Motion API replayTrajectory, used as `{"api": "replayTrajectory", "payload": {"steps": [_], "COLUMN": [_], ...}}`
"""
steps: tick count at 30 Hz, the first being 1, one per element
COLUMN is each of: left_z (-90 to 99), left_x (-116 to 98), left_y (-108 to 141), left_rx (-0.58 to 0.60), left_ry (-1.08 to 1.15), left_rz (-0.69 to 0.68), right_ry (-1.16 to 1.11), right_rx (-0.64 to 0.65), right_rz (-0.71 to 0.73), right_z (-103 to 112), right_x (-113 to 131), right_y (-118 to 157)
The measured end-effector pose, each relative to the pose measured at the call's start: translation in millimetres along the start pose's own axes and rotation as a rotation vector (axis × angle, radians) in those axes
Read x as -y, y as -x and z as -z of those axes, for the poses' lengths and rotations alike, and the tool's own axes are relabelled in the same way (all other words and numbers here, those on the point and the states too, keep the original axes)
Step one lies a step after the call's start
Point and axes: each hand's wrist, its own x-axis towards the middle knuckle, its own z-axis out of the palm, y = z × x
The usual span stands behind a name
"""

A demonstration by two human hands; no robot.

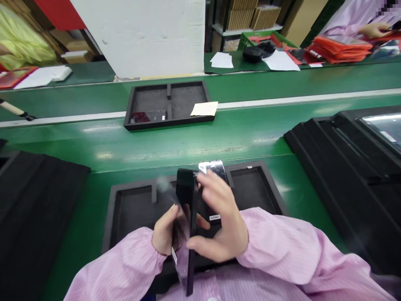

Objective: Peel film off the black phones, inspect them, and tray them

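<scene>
Pink sleeves frame a dark flat device — tilted on edge above a black tray, gripped by the left hand — while the right hand, fingers spread, has its thumb at the device's edge.

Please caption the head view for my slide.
Left hand holds a dark device over a black tray; right hand alongside.

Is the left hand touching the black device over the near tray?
Touching. The head view shows the left hand closed around the left side of the black device.
</scene>
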Motion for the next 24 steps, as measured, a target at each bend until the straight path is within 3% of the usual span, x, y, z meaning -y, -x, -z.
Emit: {"api": "replayTrajectory", "payload": {"steps": [2, 4, 7, 9, 13, 17, 20, 24], "left_z": [-4.5, -7.3, -7.2, -5.3, 0.8, 6.3, 5.1, -3.7], "left_x": [6, 7, 1, -4, -13, -14, -11, -6], "left_y": [-6, -12, -21, -25, -31, -37, -39, -36], "left_rx": [-0.025, -0.133, -0.367, -0.494, -0.655, -0.635, -0.613, -0.503], "left_ry": [0.024, 0.031, -0.023, -0.149, -0.389, -0.320, -0.286, -0.214], "left_rz": [-0.025, -0.078, -0.209, -0.293, -0.436, -0.436, -0.456, -0.448], "right_ry": [-0.107, -0.232, -0.334, -0.152, 0.545, 0.706, 0.644, 0.532], "right_rx": [0.081, 0.175, 0.271, 0.289, 0.327, 0.494, 0.453, 0.386], "right_rz": [-0.243, -0.411, -0.476, -0.489, -0.612, -0.616, -0.632, -0.615], "right_z": [0, -1, 4, 16, 30, 8, -5, 8], "right_x": [-6, -12, -27, -42, -68, -70, -68, -67], "right_y": [-3, -5, -15, -26, -38, -27, -23, -33]}}
